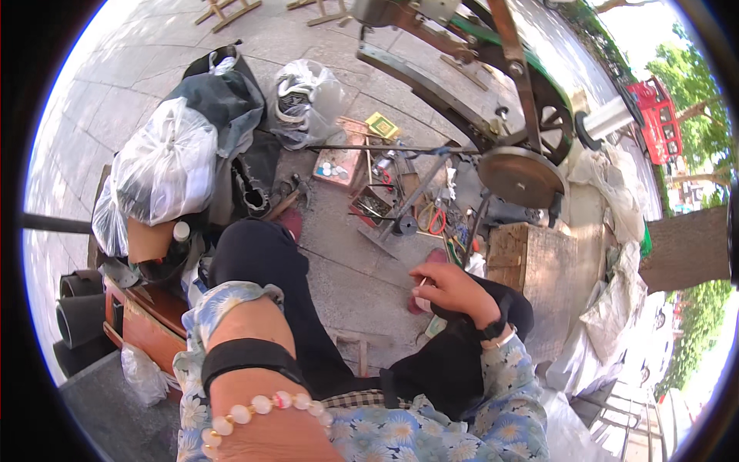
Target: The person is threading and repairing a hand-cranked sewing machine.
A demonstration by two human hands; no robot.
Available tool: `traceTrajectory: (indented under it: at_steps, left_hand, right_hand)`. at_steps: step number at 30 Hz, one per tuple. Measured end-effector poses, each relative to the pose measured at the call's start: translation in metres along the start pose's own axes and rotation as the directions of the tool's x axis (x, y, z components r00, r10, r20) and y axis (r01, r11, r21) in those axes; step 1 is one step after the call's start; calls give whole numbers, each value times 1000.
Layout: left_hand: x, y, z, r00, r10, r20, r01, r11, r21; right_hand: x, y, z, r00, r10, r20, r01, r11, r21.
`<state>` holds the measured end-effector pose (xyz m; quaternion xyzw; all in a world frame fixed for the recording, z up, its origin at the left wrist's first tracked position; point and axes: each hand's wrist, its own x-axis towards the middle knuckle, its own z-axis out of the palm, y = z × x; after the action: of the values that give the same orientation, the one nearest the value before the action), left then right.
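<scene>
My right hand (454, 290) rests by my right knee, its fingers closed in a pinch. A thin white stick (423, 283) shows between thumb and fingers; its exact kind is too small to tell. A dark watch (493, 329) sits on that wrist. My left forearm (250, 331) is raised close to the camera, with a black band (250, 360) and a pale bead bracelet (262, 404) around it. Only the wrist end of my left hand (269, 443) shows at the lower edge; its fingers are out of sight.
A hand-cranked machine with a wheel (523, 177) stands ahead at right. Pliers with red handles (437, 222), a hammer (296, 194) and an open box (373, 206) lie on the paving. Plastic bags (165, 165) pile up left; a wooden box (531, 258) stands right.
</scene>
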<state>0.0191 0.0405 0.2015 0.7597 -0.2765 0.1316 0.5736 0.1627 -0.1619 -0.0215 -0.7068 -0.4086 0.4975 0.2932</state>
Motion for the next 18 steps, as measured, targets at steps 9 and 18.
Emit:
traceTrajectory:
  at_steps: [9,18]
  left_hand:
    - [29,-9,20,982,152,111,-147,988,-55]
    - [-8,-1,23,962,248,118,-255,965,55]
  right_hand:
    - [14,20,6,984,-168,-63,111,847,-520]
    - [22,21,17,1000,-1,-1,0,847,-531]
